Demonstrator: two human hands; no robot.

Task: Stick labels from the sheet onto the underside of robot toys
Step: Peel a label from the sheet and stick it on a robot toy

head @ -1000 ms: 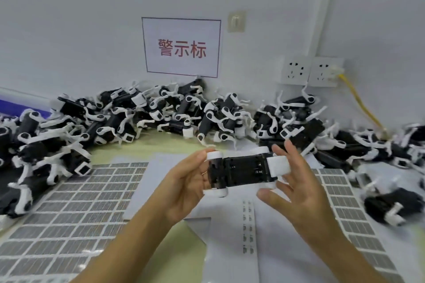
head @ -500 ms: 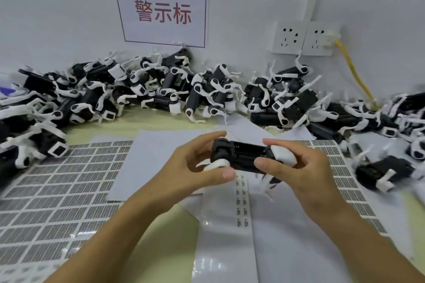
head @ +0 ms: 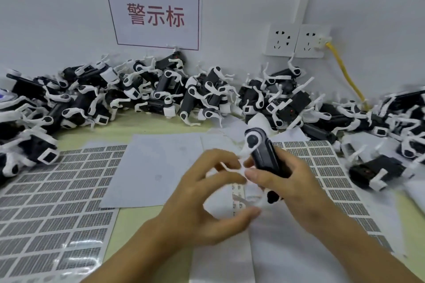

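Now the right hand [head: 296,181] grips 1 toy [head: 264,156] on end, maybe to show its underside, while the left hand's [head: 207,202] loosely curled fingers [head: 220,177] beside it hold nothing.

left hand [head: 207,200] fingertips motion-blurred, robot toy [head: 264,156] underside hidden, label print illegible
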